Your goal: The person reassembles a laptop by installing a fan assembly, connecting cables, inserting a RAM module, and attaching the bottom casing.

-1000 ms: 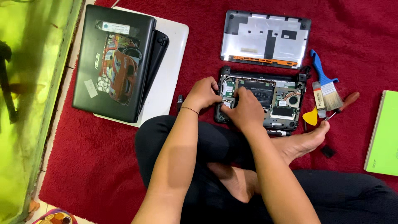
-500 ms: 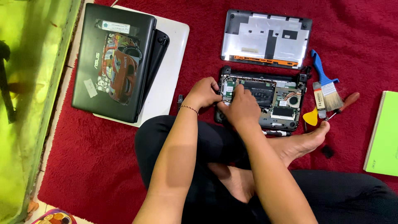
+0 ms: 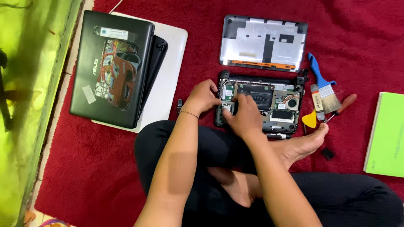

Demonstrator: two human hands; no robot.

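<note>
We start at our right hand [image 3: 244, 115], which lies palm down over the left part of the opened laptop base [image 3: 261, 101], fingers curled and pressed onto a small board near its left edge; whether the grip pinches a part or only bears down on it we cannot tell, since the back of the hand hides the fingertips. Our left hand [image 3: 205, 96] curls round the left rim of the same base, fingers bent against the edge, most likely to keep the shell from sliding on the soft red carpet [image 3: 84, 168] while the other hand works.

The base sits on the carpet just beyond our crossed legs, its circuit boards, copper heat pipe and small fan [image 3: 291, 102] bared. Its removed bottom cover [image 3: 263, 43] lies inside-up just beyond it, out of the hands' way. To the right, near our bare foot [image 3: 303, 145], lie a blue-handled brush [image 3: 323, 86], a yellow pick [image 3: 310, 119] and a red-handled screwdriver [image 3: 343, 105], kept close for reaching. A green closed laptop [image 3: 386, 134] rests further right. On the left a black stickered laptop [image 3: 111, 69] is stacked on other closed machines, beside a green glass tank [image 3: 29, 84]. A small dark piece [image 3: 328, 153] lies loose by the foot, where it could be knocked.
</note>
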